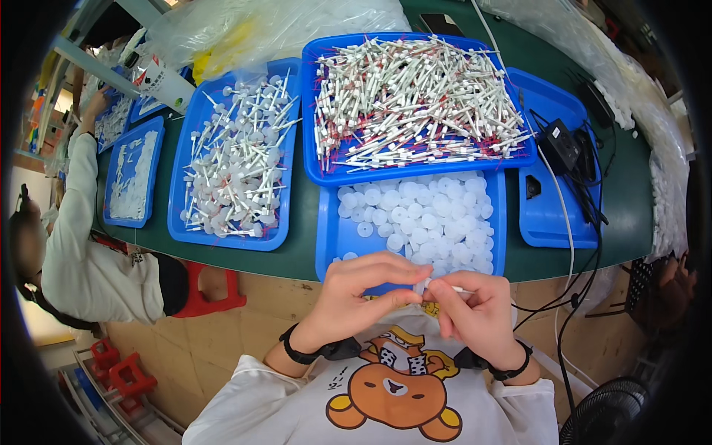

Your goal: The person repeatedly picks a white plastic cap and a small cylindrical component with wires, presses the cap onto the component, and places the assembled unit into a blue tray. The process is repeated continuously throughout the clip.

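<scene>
In front of my chest both hands meet, just past the near edge of a blue tray (337, 241) of round translucent white discs (445, 222). My left hand (356, 293) pinches a small translucent disc (420, 285) between thumb and fingertips. With thumb and fingers closed, my right hand (478, 304) grips a thin white stick-like part (461, 290) that points toward the disc. Fingertips hide where the two parts meet. Beyond, a raised blue tray (310, 152) is heaped with white sticks (408, 104) bearing thin red strands.
Left of centre, a blue tray (176, 208) holds sticks with discs on them. A shallow blue tray (545, 211) at right carries a black power adapter (560, 144) and cables. At far left a person (81, 222) sits beside smaller trays. A fan (608, 411) stands lower right.
</scene>
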The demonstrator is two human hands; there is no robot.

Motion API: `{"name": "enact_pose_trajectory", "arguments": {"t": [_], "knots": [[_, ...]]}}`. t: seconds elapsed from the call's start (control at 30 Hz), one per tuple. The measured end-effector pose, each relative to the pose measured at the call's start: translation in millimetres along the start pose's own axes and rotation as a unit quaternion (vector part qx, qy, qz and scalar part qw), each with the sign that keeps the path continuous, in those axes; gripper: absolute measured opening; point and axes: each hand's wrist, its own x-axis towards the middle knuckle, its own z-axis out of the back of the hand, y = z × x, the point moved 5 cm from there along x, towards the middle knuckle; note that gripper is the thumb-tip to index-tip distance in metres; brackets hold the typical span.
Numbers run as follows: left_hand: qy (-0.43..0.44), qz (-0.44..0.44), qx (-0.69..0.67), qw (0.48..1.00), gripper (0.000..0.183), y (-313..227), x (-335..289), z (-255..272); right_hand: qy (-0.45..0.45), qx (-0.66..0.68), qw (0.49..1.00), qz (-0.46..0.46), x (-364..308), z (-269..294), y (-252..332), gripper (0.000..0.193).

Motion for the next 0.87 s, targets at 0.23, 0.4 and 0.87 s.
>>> {"name": "enact_pose_trajectory", "arguments": {"t": [0.23, 0.4, 0.87], "knots": [[-0.268, -0.021, 0.115, 0.956, 0.029, -14, -18, 89, -0.037, -0.177, 0.972, 0.150, 21, 8, 32, 0.020], [-0.374, -0.080, 0.524, 0.761, 0.046, -49, 0, 134, -0.106, -0.343, 0.902, 0.238, 42, 16, 65, 0.014], [0.049, 0.010, 0.453, 0.890, 0.042, 10, 17, 24, -0.025, -0.641, 0.693, 0.329, 164, -2, 112, 0.011]]}}
